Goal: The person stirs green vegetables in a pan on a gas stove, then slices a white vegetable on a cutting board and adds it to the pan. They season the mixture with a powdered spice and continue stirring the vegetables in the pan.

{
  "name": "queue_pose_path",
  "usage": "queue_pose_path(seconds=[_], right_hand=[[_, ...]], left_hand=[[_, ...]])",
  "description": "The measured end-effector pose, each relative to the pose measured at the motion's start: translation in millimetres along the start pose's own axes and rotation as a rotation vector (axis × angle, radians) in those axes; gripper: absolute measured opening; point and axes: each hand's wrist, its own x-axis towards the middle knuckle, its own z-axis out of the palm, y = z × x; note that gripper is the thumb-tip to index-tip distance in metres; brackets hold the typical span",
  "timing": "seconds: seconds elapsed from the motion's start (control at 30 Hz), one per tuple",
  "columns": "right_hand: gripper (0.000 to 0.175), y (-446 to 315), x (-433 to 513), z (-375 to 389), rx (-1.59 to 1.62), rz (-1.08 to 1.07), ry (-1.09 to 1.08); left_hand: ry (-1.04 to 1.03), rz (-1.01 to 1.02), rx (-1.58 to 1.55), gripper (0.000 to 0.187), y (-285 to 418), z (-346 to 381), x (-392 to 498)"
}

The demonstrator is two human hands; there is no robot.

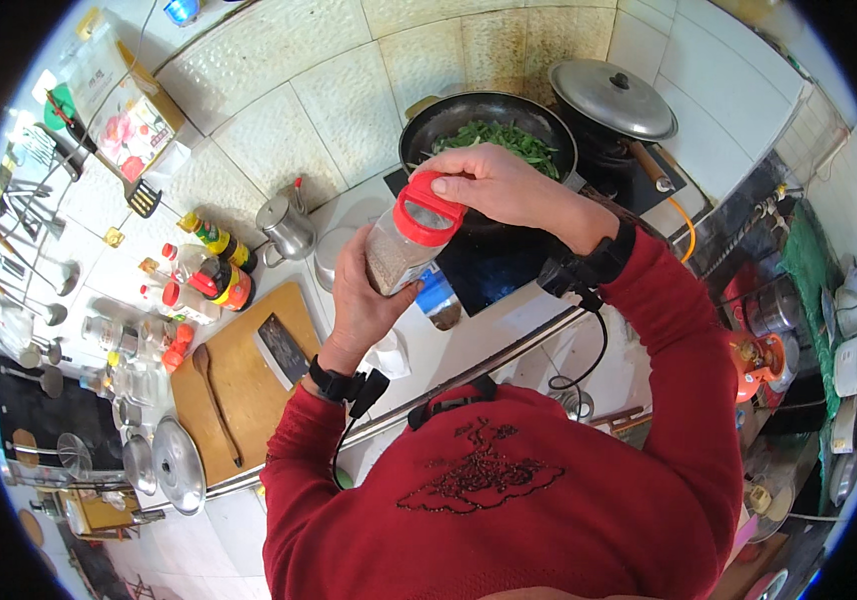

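Note:
My left hand is wrapped around a clear plastic shaker jar holding a pale grainy seasoning. The jar tilts a little above the counter. At its top, the thumb and fingers of my right hand grip the red plastic lid, which has a raised part and a grey area inside its rim. Behind my right hand a black wok sits on the stove, and chopped green vegetables lie in it. My right hand hides the wok's front part.
A lidded metal pot stands right of the wok. Left are a metal oil pot, sauce bottles, and a wooden cutting board bearing a cleaver and a wooden spoon. A blue packet lies by the stove.

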Motion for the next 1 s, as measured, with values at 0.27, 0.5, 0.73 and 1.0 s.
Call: queue_pose_path(seconds=[0.27,0.5,0.73,1.0], right_hand=[[0.028,13.7,13.5,-8.1,-0.037,0.077,0.031],[0.015,30.9,50.5,-40.8,-0.664,-0.115,0.036],[0.018,66.0,83.5,-51.5,-0.822,0.186,0.033],[0.012,111.8,93.4,-55.9,-0.832,0.179,0.067]], left_hand=[[0.099,0.138,0.365,0.088,-2.3,-2.8,19.6],[0.227,0.416,0.763,0.07,-28.1,-14.1,77.3],[0.127,0.524,0.88,0.066,-56.6,2.3,127.3],[0.1,0.564,0.901,0.062,-75.6,18.4,147.0]])
